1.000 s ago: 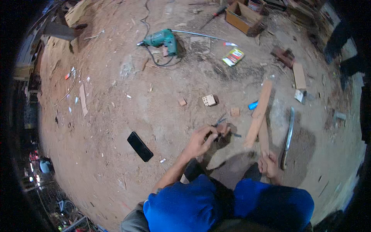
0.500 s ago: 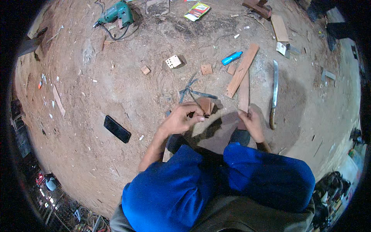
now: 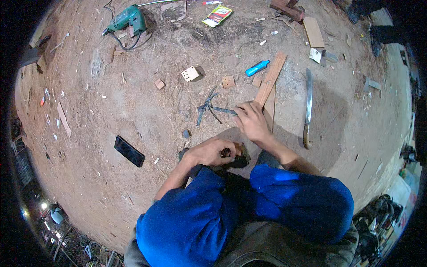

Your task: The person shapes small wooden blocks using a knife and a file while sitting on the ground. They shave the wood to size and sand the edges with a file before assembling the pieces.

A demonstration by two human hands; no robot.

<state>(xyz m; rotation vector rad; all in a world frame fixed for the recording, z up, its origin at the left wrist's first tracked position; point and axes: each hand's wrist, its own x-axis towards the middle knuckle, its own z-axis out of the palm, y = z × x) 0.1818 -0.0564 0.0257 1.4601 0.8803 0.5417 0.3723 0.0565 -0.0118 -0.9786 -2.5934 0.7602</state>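
Here the right hand (image 3: pixel 252 121) reaches forward over the dirt floor (image 3: pixel 133 111), its fingers curled at the near end of a thin grey metal strip (image 3: pixel 223 110) that lies flat in front of the person. The fingertips seem to pinch the strip's end, though the back of the hand hides the grip itself, so how firmly it closes cannot be told. The strip runs left from the hand to a small crossed bundle of similar grey metal pieces (image 3: pixel 206 109) lying on the floor.

The left hand (image 3: pixel 209 152) sits closer to the body, just above the knees, with its fingers bent down around a small dark block (image 3: pixel 237 158). The fingers wrap its top and left side; the block's right part shows past the knuckles. It looks grasped rather than merely touched.

Just beside the right hand, a long wooden plank (image 3: pixel 270 80) slants up and to the right, with a second, shorter board (image 3: pixel 269 111) lying along its lower end, touching the hand's far side. A blue lighter-shaped object (image 3: pixel 257 68) lies near the plank's upper left. To the right, well apart from the hand, a long blade with a wooden handle (image 3: pixel 307 107) lies straight on the floor.

Further out, small wooden cubes (image 3: pixel 191 73) are scattered above the metal bundle, a black phone (image 3: pixel 129 151) lies to the left of the left forearm, and a green electric drill (image 3: pixel 126 20) rests near the top left with its cable looped. The person's blue trousers (image 3: pixel 249 209) fill the lower middle.
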